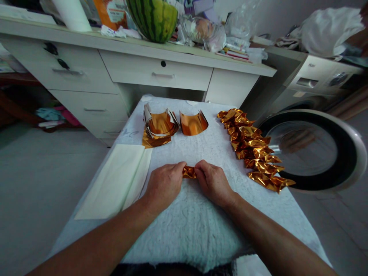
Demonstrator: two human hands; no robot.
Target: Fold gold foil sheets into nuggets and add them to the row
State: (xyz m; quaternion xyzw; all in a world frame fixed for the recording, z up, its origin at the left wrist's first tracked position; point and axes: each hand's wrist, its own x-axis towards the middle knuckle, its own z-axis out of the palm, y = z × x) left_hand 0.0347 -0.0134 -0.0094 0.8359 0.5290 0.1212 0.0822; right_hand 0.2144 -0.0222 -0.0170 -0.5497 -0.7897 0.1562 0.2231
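Observation:
A small piece of folded gold foil paper [189, 172] is stretched between my two hands, over the middle of the cloth-covered table [184, 226]. My left hand [166, 182] is closed on its left end, and my right hand [213, 182] pinches its right end. Only the shiny middle shows; the ends are hidden by my fingers. Beyond my hands lie a stack of curled gold foil sheets [160, 124] and a single curled sheet [193, 123]. Several folded gold foil pieces [254, 147] form a long row at the right.
Pale paper sheets [115, 182] lie along the table's left side. Behind stands a white desk [155, 69] with drawers, bearing a cut watermelon [153, 19] and clutter. At the right, a washing machine [313, 82] has its round door [313, 149] swung out beside the table.

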